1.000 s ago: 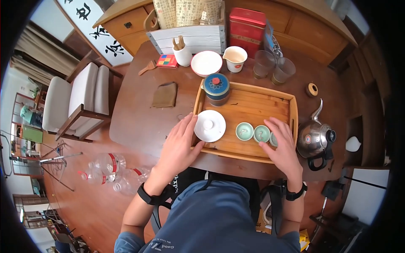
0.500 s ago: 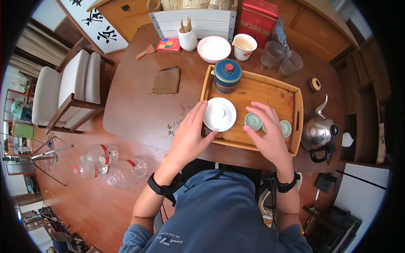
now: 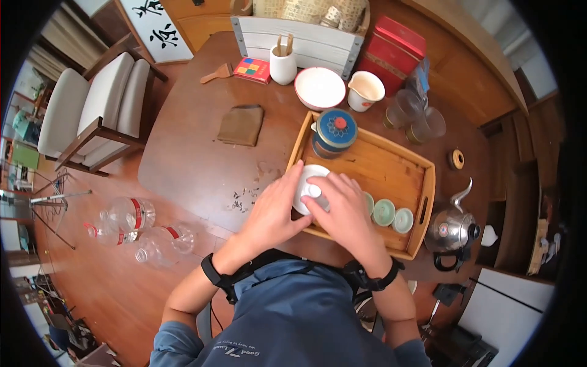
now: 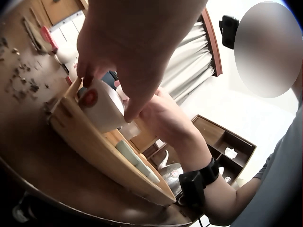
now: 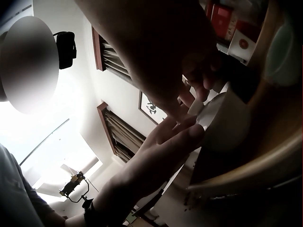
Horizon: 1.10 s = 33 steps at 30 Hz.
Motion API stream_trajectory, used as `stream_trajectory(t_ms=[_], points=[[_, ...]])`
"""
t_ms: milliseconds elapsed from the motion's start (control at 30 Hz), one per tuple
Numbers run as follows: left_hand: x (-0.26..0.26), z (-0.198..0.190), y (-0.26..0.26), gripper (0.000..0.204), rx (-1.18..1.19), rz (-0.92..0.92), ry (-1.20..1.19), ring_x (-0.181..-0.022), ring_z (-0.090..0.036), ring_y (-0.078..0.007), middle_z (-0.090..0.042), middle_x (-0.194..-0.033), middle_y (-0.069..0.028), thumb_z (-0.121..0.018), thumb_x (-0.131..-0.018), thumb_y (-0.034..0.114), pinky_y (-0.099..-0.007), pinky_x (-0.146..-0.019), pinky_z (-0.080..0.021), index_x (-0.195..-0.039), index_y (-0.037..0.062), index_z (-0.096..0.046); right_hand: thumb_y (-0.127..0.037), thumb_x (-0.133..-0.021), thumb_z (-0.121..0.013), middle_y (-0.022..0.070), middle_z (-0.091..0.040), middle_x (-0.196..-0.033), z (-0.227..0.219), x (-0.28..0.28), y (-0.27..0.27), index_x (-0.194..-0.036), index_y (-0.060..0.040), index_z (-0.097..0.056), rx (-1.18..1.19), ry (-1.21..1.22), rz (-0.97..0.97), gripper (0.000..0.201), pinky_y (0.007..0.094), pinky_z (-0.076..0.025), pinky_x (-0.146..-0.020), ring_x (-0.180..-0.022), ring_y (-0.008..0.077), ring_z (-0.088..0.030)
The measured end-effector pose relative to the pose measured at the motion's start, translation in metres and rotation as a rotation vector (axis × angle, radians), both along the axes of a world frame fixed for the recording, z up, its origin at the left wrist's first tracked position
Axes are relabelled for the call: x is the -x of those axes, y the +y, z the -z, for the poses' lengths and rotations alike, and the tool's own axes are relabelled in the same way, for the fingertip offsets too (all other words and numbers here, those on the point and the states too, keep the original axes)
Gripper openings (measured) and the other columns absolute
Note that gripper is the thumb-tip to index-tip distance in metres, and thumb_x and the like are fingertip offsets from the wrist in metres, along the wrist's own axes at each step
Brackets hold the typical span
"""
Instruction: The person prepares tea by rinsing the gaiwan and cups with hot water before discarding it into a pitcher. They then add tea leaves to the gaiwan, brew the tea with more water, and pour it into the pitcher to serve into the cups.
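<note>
On the left part of a wooden tray (image 3: 403, 244) is a white lidded bowl (image 3: 313, 172). My left hand (image 3: 269, 211) curls around its left and near sides, fingers at the far edge and thumb at the near edge. From the right, my right hand (image 3: 350, 217) reaches over the lid, its thumb and a finger on either side of the lid's knob (image 3: 314, 191). The left wrist view shows the bowl (image 4: 102, 111) low beneath the left hand (image 4: 132, 52). Pale green cups (image 3: 384, 212) sit right of the hands, one partly hidden. Behind the bowl stands a blue canister (image 3: 334, 131).
A steel kettle (image 3: 449, 231) stands right of the tray. Behind it are two glasses (image 3: 426, 125), a pitcher (image 3: 365, 92), a white dish (image 3: 320, 88) and a red tin (image 3: 391, 52). To the left lie a brown cloth (image 3: 241, 125) and dark scraps (image 3: 244, 199).
My right hand has moved left from over the green cups to the lid's knob, uncovering the cups. My left hand stays at the bowl. The head view has shifted.
</note>
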<state>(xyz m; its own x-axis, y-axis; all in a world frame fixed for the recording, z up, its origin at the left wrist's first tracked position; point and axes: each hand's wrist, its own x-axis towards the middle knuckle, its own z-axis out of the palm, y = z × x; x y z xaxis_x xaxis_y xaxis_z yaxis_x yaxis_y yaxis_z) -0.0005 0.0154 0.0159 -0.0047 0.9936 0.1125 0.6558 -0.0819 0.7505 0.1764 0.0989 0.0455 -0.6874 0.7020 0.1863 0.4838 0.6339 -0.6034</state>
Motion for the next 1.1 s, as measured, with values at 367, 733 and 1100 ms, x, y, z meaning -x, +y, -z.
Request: stream_trajectory(t_ms=[367, 733, 1100], points=[[-0.005, 0.009, -0.005, 0.118, -0.053, -0.061, -0.071, -0.152, -0.039, -0.0427, -0.047, -0.161, -0.0237, -0.092, -0.079, 0.024, -0.0484, -0.125, -0.036, -0.167, -0.0059, -0.018, -0.016, -0.084, -0.080, 0.0076, -0.066, -0.097, 0.004, 0.000, 0.010, -0.105, -0.0082, -0.074, -0.141, -0.050, 0.082, 0.023, 0.0435, -0.047, -0.079, -0.091, 0.0294, -0.063], [-0.004, 0.020, -0.006, 0.118, -0.051, -0.049, -0.168, -0.149, -0.045, -0.0420, -0.045, -0.163, -0.0239, -0.091, -0.081, 0.024, -0.0489, -0.123, -0.037, -0.168, -0.0045, -0.016, -0.014, -0.081, -0.085, 0.0072, -0.058, -0.079, 0.014, 0.011, -0.002, -0.099, -0.0075, -0.075, 0.041, 0.091, 0.137, 0.022, 0.0414, -0.046, -0.075, -0.076, 0.0271, -0.057], [-0.002, 0.026, -0.006, 0.127, -0.031, -0.033, -0.182, -0.150, -0.045, -0.0413, -0.045, -0.165, -0.0210, -0.094, -0.078, 0.025, -0.0500, -0.124, -0.035, -0.171, 0.0013, -0.010, -0.010, -0.083, -0.084, 0.0088, -0.061, -0.084, -0.017, -0.043, 0.031, -0.103, -0.0058, -0.073, -0.139, 0.048, 0.424, 0.023, 0.0405, -0.045, -0.075, -0.076, 0.0267, -0.058]])
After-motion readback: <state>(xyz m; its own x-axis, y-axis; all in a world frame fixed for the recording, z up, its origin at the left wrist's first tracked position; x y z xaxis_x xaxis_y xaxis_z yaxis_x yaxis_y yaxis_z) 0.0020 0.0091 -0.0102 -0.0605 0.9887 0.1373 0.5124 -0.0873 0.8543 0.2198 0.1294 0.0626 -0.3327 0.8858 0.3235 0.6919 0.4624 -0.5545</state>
